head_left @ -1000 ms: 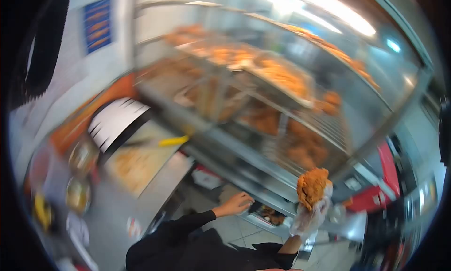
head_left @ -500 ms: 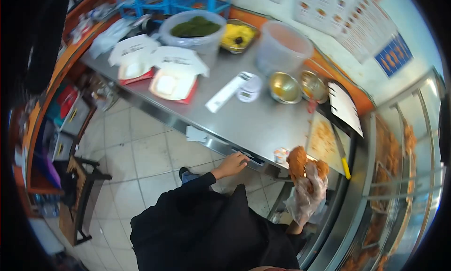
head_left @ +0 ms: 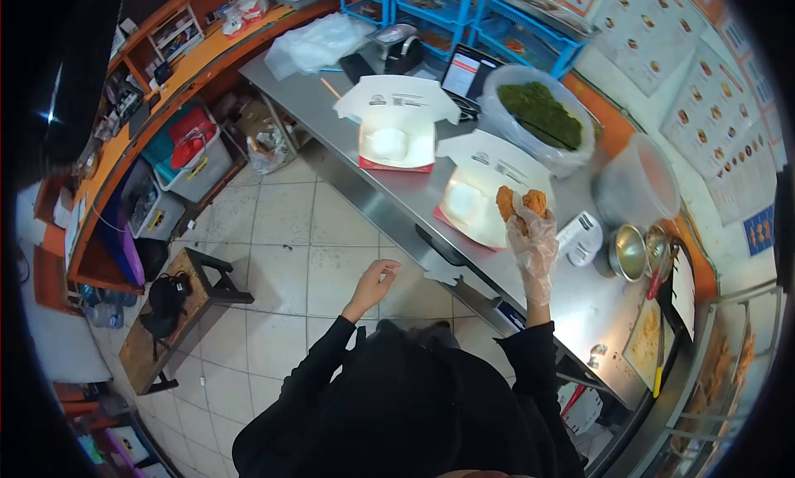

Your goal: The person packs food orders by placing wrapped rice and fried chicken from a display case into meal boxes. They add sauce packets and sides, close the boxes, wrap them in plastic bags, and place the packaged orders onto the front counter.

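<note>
Over the right edge of an open takeaway box (head_left: pixel 465 203) with a white rice portion inside, my right hand (head_left: pixel 532 250) wears a clear plastic glove. Its fingers are closed around fried chicken (head_left: pixel 507 203), in at least two brown, crusty lumps. A second takeaway box (head_left: pixel 396 165), lid raised, stands to the left, also with a white mound of rice (head_left: pixel 387 144). My left hand (head_left: pixel 373 287) hangs bare over the floor in front of the counter, loosely bent, holding nothing.
The steel counter (head_left: pixel 571 312) carries a kitchen scale (head_left: pixel 586 250), metal bowls (head_left: pixel 628 254), a translucent bucket (head_left: pixel 636 188) and a tub of greens (head_left: pixel 538 118). A yellow-handled knife (head_left: pixel 659 370) lies on a cutting board (head_left: pixel 642 341). Behind me left stands a wooden bench (head_left: pixel 178 329).
My right hand has carried the fried chicken from beside the cutting board leftward to the right-hand takeaway box. My left hand has come away from the counter edge. The view has turned left.
</note>
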`<action>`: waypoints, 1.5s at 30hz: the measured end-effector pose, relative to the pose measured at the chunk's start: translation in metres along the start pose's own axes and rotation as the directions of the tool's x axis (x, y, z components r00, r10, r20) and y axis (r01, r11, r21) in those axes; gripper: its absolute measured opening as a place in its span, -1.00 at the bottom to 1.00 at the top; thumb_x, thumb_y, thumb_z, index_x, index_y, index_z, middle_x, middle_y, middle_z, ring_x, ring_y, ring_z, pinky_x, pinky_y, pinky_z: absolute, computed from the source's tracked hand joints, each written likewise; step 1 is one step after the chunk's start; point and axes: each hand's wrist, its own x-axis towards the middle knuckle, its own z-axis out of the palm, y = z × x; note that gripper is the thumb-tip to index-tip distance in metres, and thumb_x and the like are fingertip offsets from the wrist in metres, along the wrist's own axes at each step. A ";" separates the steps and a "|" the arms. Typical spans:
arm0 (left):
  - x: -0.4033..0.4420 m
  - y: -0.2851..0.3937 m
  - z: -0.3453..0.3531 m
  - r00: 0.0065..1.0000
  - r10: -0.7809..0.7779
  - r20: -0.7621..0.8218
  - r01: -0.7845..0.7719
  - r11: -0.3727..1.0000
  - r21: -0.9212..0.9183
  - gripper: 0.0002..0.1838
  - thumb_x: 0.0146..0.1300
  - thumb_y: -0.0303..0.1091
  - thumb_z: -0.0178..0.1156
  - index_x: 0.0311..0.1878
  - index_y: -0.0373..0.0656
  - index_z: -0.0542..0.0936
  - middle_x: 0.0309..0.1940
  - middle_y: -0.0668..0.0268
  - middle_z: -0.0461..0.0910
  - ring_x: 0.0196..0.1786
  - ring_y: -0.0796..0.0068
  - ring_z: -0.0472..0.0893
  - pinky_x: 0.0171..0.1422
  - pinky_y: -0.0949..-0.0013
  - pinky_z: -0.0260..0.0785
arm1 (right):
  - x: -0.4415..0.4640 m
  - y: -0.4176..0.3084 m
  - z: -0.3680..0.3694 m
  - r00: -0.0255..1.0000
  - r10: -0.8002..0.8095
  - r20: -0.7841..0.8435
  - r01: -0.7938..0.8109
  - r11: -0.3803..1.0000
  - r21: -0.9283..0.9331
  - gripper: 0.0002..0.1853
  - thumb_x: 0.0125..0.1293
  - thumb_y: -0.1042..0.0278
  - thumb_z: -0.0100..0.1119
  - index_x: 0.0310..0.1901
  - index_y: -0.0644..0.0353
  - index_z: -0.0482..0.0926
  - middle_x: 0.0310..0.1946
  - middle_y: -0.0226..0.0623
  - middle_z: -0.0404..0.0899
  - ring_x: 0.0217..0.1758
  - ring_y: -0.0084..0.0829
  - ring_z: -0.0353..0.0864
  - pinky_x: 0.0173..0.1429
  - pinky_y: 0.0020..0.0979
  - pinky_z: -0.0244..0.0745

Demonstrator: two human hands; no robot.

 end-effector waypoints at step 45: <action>0.225 0.359 -0.296 0.898 -0.208 -0.387 -0.203 0.584 -0.786 -0.87 0.17 -0.48 0.08 -0.30 -0.37 0.40 -0.36 0.22 0.29 -0.78 0.62 0.26 -0.77 0.63 0.37 | 0.056 -0.153 0.220 0.738 0.533 -0.413 -0.669 0.501 -0.549 -0.76 0.12 0.25 0.07 -0.28 0.26 0.54 -0.43 -0.03 0.51 -0.33 -0.11 0.49 -0.21 -0.20 0.37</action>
